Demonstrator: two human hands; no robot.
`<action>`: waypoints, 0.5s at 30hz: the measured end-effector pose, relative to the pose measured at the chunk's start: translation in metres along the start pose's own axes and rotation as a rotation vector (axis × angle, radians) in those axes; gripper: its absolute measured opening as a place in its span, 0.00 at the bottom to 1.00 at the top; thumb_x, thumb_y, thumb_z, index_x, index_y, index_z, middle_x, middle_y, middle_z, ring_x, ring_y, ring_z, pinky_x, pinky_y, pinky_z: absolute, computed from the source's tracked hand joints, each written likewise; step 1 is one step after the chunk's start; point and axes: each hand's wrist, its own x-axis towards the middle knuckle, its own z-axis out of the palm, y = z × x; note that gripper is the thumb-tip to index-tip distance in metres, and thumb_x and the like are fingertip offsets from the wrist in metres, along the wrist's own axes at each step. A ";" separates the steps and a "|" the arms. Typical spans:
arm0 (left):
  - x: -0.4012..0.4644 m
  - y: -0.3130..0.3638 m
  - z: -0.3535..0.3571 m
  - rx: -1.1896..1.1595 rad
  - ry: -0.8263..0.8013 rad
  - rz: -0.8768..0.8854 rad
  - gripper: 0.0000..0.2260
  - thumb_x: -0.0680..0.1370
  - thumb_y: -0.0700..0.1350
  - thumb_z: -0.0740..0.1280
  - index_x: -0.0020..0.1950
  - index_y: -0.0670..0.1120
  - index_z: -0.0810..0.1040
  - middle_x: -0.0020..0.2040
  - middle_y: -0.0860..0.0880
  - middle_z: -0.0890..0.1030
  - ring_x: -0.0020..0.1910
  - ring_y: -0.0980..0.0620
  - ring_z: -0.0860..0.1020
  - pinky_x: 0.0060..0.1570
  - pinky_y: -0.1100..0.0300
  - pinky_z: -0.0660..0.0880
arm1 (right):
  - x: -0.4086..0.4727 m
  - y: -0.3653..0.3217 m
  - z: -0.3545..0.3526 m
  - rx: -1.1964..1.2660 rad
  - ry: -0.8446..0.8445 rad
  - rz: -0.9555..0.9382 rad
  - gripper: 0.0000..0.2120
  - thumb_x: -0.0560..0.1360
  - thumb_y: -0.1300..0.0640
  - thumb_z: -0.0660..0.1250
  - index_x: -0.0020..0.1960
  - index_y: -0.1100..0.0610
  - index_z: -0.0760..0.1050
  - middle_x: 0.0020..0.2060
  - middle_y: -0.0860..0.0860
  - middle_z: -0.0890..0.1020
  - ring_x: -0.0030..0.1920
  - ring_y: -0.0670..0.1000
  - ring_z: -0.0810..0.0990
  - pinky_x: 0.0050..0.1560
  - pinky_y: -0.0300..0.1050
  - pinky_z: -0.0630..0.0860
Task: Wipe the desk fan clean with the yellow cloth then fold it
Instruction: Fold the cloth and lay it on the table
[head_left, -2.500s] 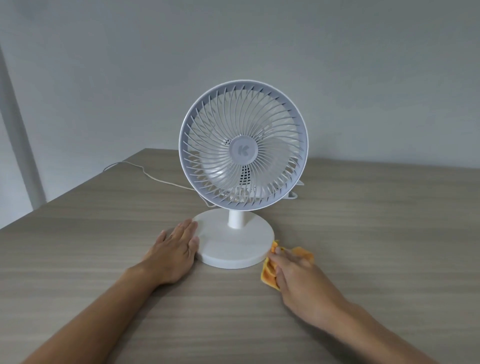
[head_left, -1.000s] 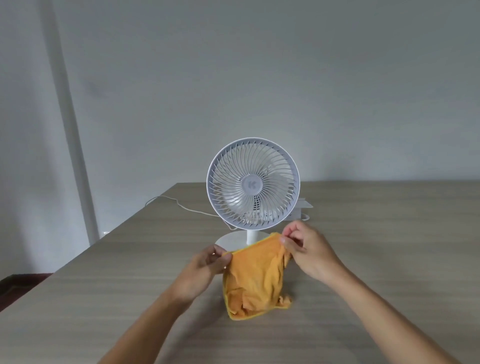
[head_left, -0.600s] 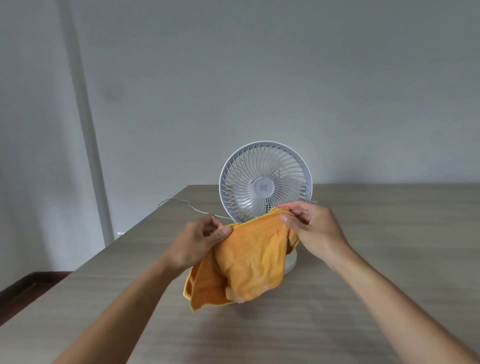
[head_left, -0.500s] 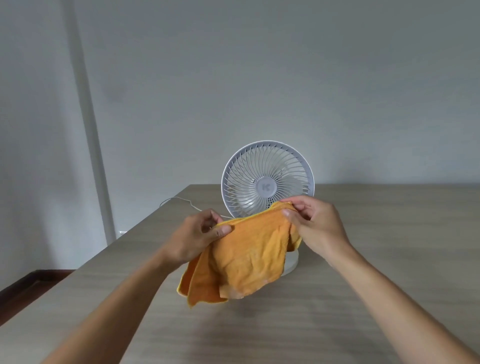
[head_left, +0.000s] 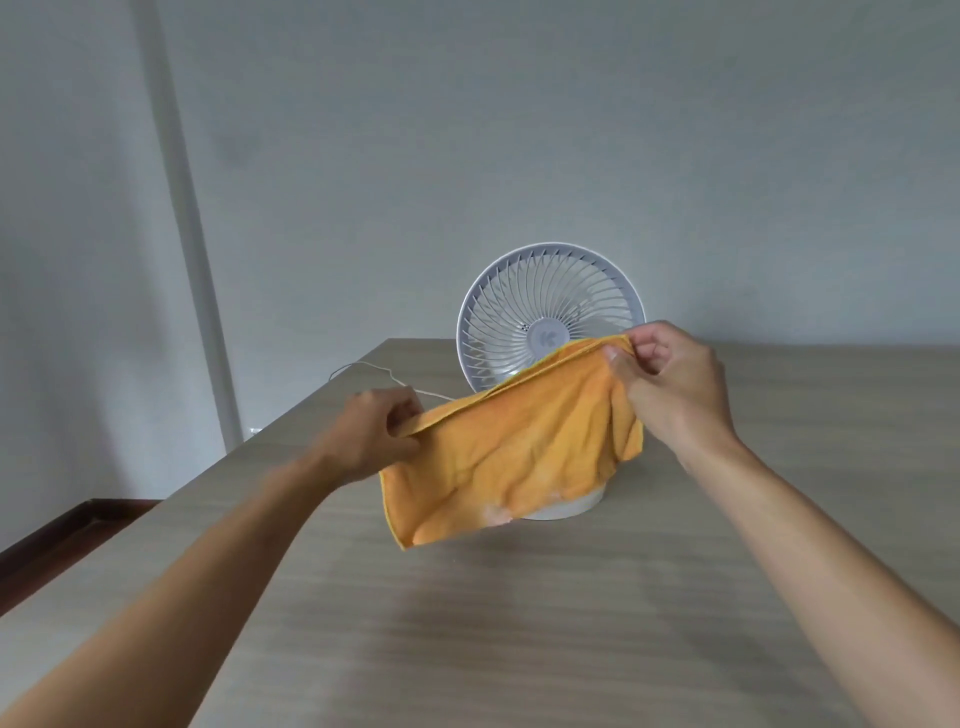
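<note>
The yellow cloth (head_left: 514, 457) hangs in the air above the table, stretched between both hands along its top edge. My left hand (head_left: 371, 434) pinches its left top corner. My right hand (head_left: 670, 379) pinches the right top corner, held higher. The cloth looks doubled along the top edge and hangs loosely below. The white desk fan (head_left: 540, 312) stands upright behind the cloth, which hides its stem and most of its round base (head_left: 576, 509).
The wooden table (head_left: 519, 623) spreads below, with its left edge (head_left: 171, 504) running diagonally. The fan's white cord (head_left: 363, 369) trails off the table's far left corner. A grey wall with a vertical white pipe (head_left: 187, 228) stands behind.
My hands have moved apart and pulled the cloth's top edge taut; the left hand dropped lower and left, the right rose slightly. Earlier the cloth was lifted from beside the fan base.
</note>
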 end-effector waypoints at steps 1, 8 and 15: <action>0.003 -0.003 -0.003 0.008 0.040 -0.016 0.06 0.62 0.42 0.68 0.39 0.47 0.78 0.33 0.51 0.77 0.33 0.52 0.72 0.35 0.56 0.71 | 0.002 0.002 0.003 -0.008 -0.023 0.016 0.06 0.73 0.58 0.73 0.41 0.49 0.77 0.36 0.47 0.82 0.38 0.49 0.80 0.45 0.43 0.76; 0.023 -0.037 -0.014 0.046 0.230 -0.112 0.14 0.71 0.32 0.64 0.42 0.51 0.82 0.35 0.56 0.79 0.40 0.53 0.78 0.37 0.77 0.68 | 0.015 0.017 0.015 -0.048 -0.133 0.075 0.12 0.72 0.62 0.74 0.37 0.48 0.76 0.37 0.50 0.82 0.40 0.52 0.81 0.49 0.53 0.80; -0.019 -0.072 0.008 0.177 -0.085 0.196 0.12 0.69 0.40 0.73 0.43 0.56 0.77 0.49 0.54 0.81 0.51 0.55 0.78 0.57 0.54 0.73 | -0.042 0.030 -0.013 -0.027 -0.662 0.027 0.15 0.69 0.73 0.71 0.38 0.53 0.77 0.35 0.53 0.82 0.37 0.49 0.79 0.46 0.53 0.76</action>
